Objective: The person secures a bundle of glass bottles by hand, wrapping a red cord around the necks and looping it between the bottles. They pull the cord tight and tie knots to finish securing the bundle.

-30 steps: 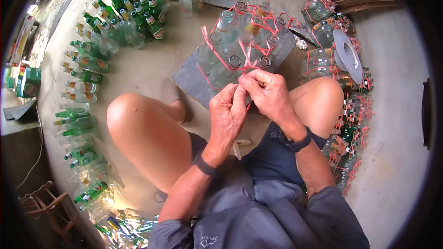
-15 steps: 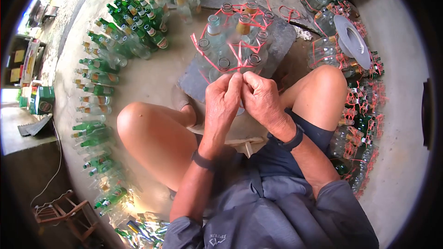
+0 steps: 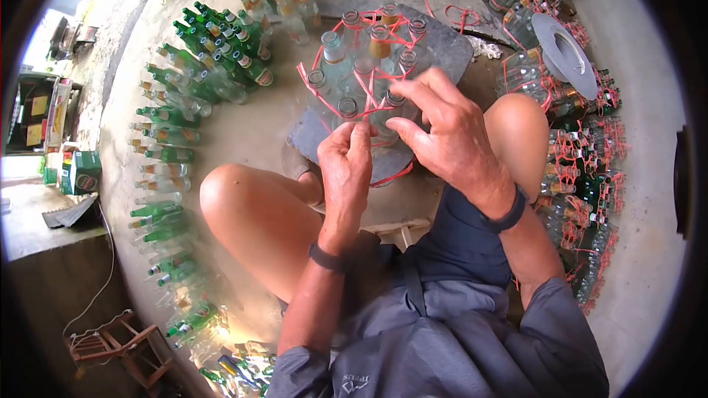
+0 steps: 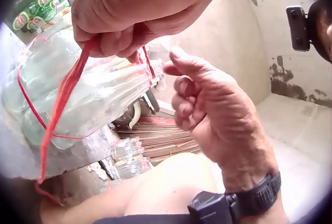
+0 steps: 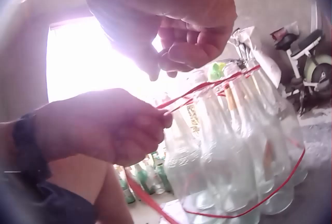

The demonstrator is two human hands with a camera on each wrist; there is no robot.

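A cluster of clear glass bottles [image 3: 335,74] stands upright on a dark slab [image 3: 441,43], bound by red plastic strapping [image 3: 330,94] at the necks. A lower red band [image 5: 277,190] circles the bodies. At the cluster's near edge my left hand [image 3: 345,166] pinches the strapping between thumb and fingers, with a loose tail [image 4: 65,92] hanging below it. My right hand [image 3: 461,133] is lifted away to the right, thumb and index finger apart, the other fingers loosely bent. Nothing shows in its grasp, and its fingertips overlap the nearest right bottle in the head view.
Green bottles [image 3: 221,37] and rows of lying bottles [image 3: 166,153] spread along the left. Strapped bundles [image 3: 582,147] line the right, with a grey hat [image 3: 564,55] on top. A cut strap [image 3: 463,16] lies behind the slab. A wooden stool [image 3: 122,343] stands lower left.
Both hands were together at the strapping. The right hand has let go and moved up and right, its fingers spreading. The left hand still pinches the strapping. The head view has shifted slightly.
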